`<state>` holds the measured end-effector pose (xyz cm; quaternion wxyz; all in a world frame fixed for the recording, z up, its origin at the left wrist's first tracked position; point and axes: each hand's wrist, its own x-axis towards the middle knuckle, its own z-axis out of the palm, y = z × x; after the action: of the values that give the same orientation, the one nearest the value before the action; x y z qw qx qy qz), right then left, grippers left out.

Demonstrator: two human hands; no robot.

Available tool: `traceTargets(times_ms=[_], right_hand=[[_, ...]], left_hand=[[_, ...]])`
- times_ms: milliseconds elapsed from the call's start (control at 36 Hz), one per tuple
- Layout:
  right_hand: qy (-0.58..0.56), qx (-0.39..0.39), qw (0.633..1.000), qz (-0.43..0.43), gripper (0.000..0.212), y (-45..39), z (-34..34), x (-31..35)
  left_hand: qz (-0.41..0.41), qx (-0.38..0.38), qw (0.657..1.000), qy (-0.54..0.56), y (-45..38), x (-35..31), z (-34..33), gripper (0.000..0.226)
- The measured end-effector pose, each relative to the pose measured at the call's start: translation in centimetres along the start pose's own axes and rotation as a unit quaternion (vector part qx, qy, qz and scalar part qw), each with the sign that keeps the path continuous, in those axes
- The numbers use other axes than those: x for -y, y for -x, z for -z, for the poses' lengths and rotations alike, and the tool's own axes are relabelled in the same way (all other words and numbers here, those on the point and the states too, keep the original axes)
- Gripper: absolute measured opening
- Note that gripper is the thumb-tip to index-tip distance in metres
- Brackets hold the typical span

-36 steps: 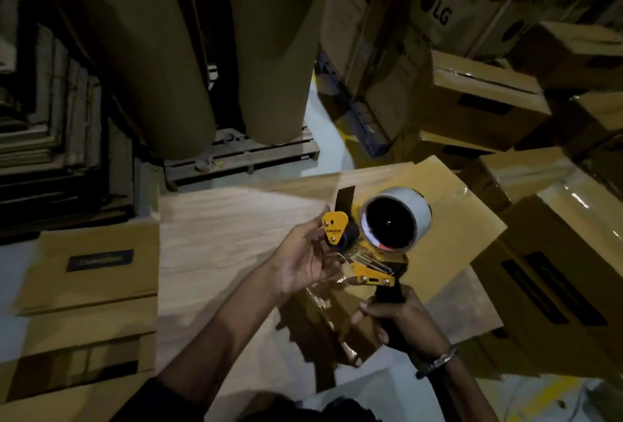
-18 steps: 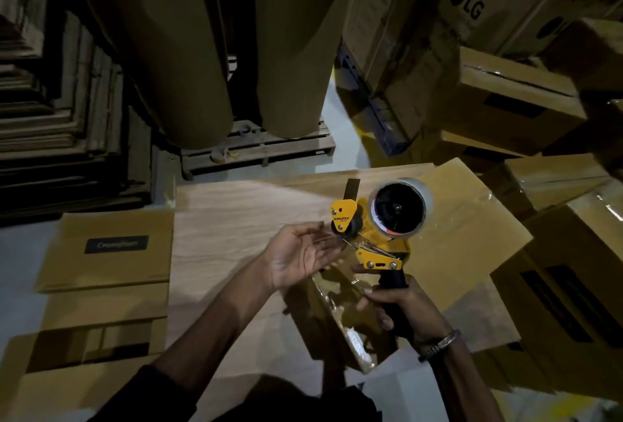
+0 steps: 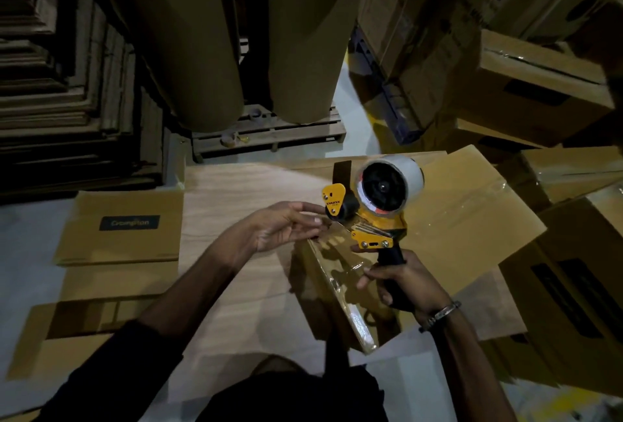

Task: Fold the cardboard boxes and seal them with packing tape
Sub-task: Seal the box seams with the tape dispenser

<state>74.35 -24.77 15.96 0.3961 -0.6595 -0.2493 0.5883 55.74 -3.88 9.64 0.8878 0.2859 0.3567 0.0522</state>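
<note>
Dim warehouse floor lies under both hands, covered by a pale wood-grain sheet [image 3: 236, 206]. Two thick brown paper rolls [image 3: 188, 44] stand on a slatted wooden pallet [image 3: 269, 138] beyond the hands. The right hand [image 3: 404, 283] grips the black handle of one yellow metal tape dispenser [image 3: 371, 216], which carries a round white roll of packing tape [image 3: 401, 179]. The left hand [image 3: 283, 229], fingers nearly straight, touches the dispenser's black roller; half a second ago those fingers were more curled. Under the dispenser lies a flat cardboard box [image 3: 472, 219], glossy with tape. Left of the left hand lies one flat carton with a dark label [image 3: 124, 229].
</note>
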Motion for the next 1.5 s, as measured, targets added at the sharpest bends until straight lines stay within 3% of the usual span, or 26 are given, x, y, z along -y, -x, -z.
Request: traceTargets(times_ms=[111, 361, 472, 556, 611, 694, 778, 861, 944, 1000, 1111, 1222, 1361, 1500], right_hand=[[0.043, -0.015, 0.999, -0.028, 0.032, -1.0, -0.8, 0.1], [0.115, -0.063, 0.99, -0.058, 0.023, -2.5, -4.5, 0.2], [0.117, -0.085, 0.987, -0.066, 0.025, -3.2, -5.3, -1.1], [0.112, -0.083, 0.988, -0.07, 0.029, -3.4, -5.4, -1.4], [0.111, -0.084, 0.988, -0.069, 0.03, -3.4, -5.5, -1.4], [0.116, -0.088, 0.988, -0.06, 0.027, -3.3, -5.7, -1.1], [0.11, -0.088, 0.989, -0.052, 0.024, -3.2, -5.8, -0.4], [0.108, -0.084, 0.99, -0.043, 0.019, -3.1, -6.0, 0.3], [0.105, -0.081, 0.991, -0.033, 0.015, -3.0, -6.0, 0.7], [0.099, -0.079, 0.991, -0.036, 0.018, -3.1, -6.1, 0.6], [0.102, -0.1, 0.989, -0.042, 0.021, -3.3, -6.1, 0.4], [0.108, -0.11, 0.987, -0.044, 0.02, -3.3, -6.2, 0.0], [0.144, -0.118, 0.981, -0.053, 0.021, -3.8, -6.5, -1.1], [0.17, -0.134, 0.975, -0.059, 0.016, -4.4, -7.1, -2.6]], left_hand=[[-0.056, -0.07, 0.987, -0.132, -0.2, -1.9, 0.9, 0.02], [-0.122, -0.199, 0.922, -0.31, -1.6, -2.3, 3.8, 0.025], [-0.099, -0.198, 0.931, -0.291, -2.0, -1.3, 5.1, 0.025], [-0.055, -0.218, 0.94, -0.257, -2.1, -0.2, 5.1, 0.01], [-0.001, -0.235, 0.943, -0.236, -1.9, 0.4, 4.9, 0.033], [0.097, -0.188, 0.952, -0.222, -1.0, 0.9, 4.6, 0.072], [0.142, -0.122, 0.967, -0.171, 0.0, 1.0, 4.0, 0.081], [0.122, -0.071, 0.986, -0.083, 0.3, 0.6, 3.9, 0.065], [0.073, -0.068, 0.994, 0.033, 0.2, 0.0, 4.3, 0.028], [0.051, -0.077, 0.994, 0.056, 0.0, -0.4, 4.4, 0.016], [0.038, -0.116, 0.991, -0.057, 0.0, -1.0, 3.6, 0.013], [0.005, -0.16, 0.963, -0.217, -0.2, -1.0, 3.4, 0.018], [-0.05, -0.206, 0.947, -0.241, -1.5, 0.1, 3.9, 0.019], [-0.067, -0.234, 0.954, -0.178, -2.9, 1.9, 5.0, 0.029]])
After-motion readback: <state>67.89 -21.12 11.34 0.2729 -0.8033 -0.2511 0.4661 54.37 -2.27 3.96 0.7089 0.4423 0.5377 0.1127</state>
